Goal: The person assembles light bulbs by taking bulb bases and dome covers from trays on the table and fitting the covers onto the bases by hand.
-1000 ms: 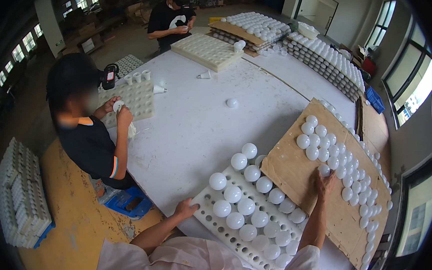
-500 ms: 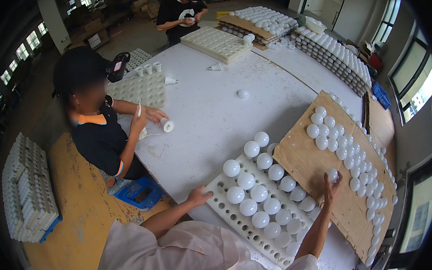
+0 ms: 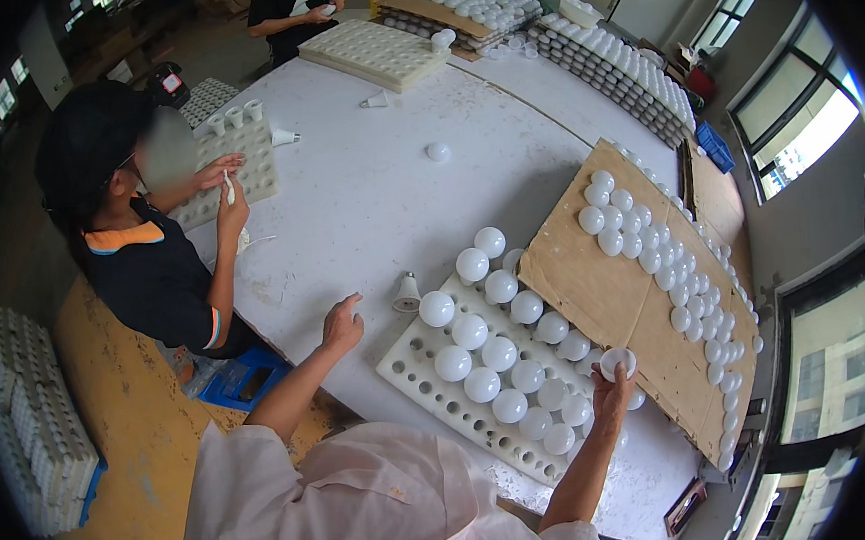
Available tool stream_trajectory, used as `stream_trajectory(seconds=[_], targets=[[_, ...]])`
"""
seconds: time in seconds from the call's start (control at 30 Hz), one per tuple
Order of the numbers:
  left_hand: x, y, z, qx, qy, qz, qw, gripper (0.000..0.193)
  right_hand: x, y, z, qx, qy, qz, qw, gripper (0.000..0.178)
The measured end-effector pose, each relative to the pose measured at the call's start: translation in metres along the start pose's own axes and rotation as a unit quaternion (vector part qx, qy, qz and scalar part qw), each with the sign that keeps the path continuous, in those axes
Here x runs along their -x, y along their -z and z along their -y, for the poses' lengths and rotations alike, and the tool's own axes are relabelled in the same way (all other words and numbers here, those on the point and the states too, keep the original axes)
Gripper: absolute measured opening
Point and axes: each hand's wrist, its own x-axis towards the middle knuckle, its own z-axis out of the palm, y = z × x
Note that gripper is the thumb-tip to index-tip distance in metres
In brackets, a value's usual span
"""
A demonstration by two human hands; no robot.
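My left hand is over the table, fingers apart and holding nothing. Just right of it, a white cone-shaped bulb base with a metal screw end rests on the table, not touched by the hand. My right hand grips a white bulb cover, its round open end showing, above the near edge of a cardboard sheet. Between the hands lies a white foam tray with rows of holes, many filled by round white bulb covers.
More covers lie on the cardboard. A co-worker stands at the left beside another foam tray holding several bulb bases. One cover sits mid-table. Stacked trays of bulbs stand far right; another person works at the back.
My left hand has left the tray's edge and reached outward. My right hand has lifted a cover from the cardboard. A bulb base has left the co-worker's hand; one now rests near my left hand.
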Motion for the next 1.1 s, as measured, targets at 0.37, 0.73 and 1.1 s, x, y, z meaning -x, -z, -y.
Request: stream_trajectory(seconds=[0.37,0.73,1.1], targets=[[-0.13,-0.055,-0.048,-0.25,-0.307,0.39,0.831,0.075,0.133,-0.015,0.006,-0.019,0.007,-0.073,0.997,0.079],[-0.136,-0.029,-0.014,-0.377,-0.466,0.4,0.693,0.047,0.199,-0.011,-0.026,-0.057,0.024,-0.175,0.983,0.075],[-0.086,0.015,-0.031,-0.474,-0.429,0.401,0.656,0.02,0.2,-0.037,-0.035,-0.073,-0.007,-0.09,0.993,0.076]])
